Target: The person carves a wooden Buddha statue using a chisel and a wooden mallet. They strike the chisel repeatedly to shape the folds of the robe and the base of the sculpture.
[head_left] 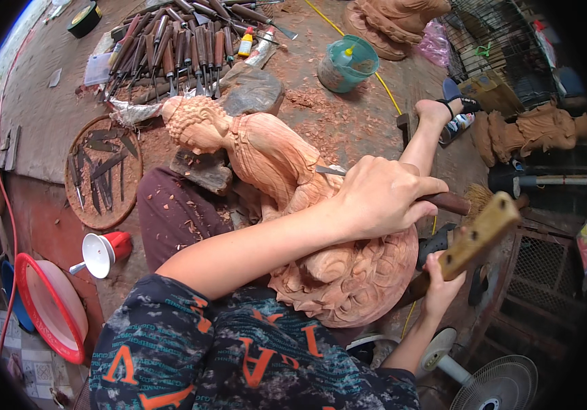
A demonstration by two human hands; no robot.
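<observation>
A carved reddish-wood statue (273,154) with a curly-haired head and a petalled base (355,287) lies across my lap, its head toward the left. My left hand (385,198) is closed around a carving chisel (447,201). The chisel's metal blade touches or nearly touches the statue's arm; its dark handle sticks out on the right. Lower down, beside the base, my right hand (440,290) grips a yellowish wooden mallet (481,236) with dark holes along it. The mallet is raised, close to the end of the chisel handle but apart from it.
Many wooden-handled chisels (184,51) lie in a pile at the far left. A round tray (105,171) holds loose blades. A green bucket (348,65) stands far ahead. Nearby are a red-rimmed basin (51,307), a red-and-white cup (105,253), a fan (498,386) and another carving (532,133).
</observation>
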